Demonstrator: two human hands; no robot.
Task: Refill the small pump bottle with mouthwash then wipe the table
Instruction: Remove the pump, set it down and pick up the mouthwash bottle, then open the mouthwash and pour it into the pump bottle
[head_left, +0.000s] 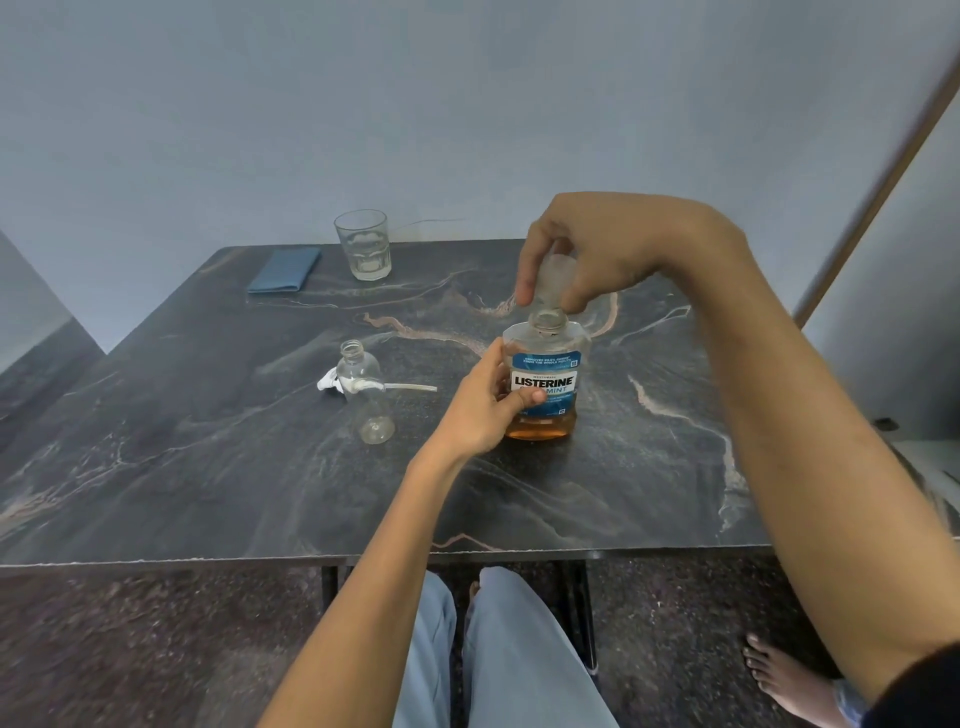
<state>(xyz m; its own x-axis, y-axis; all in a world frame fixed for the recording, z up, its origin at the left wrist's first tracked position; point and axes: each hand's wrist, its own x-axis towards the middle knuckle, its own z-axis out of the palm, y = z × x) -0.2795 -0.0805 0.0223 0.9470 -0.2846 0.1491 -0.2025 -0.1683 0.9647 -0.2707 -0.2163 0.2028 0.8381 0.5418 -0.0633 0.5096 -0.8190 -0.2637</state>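
The mouthwash bottle (546, 382) stands upright on the dark marble table (208, 467), with a little amber liquid at its bottom and its neck uncovered. My left hand (485, 405) grips its body from the left. My right hand (597, 249) holds the clear cap (558, 275) just above the neck. The small clear bottle (366, 395) stands open and empty to the left. Behind it lies its white pump head (332, 383) with a long tube (410, 387).
A drinking glass (363, 244) stands at the table's far edge. A folded blue cloth (284, 270) lies to its left. A wall runs behind the table. My knees (498, 649) are under the near edge, and a bare foot (789, 680) is on the floor at right.
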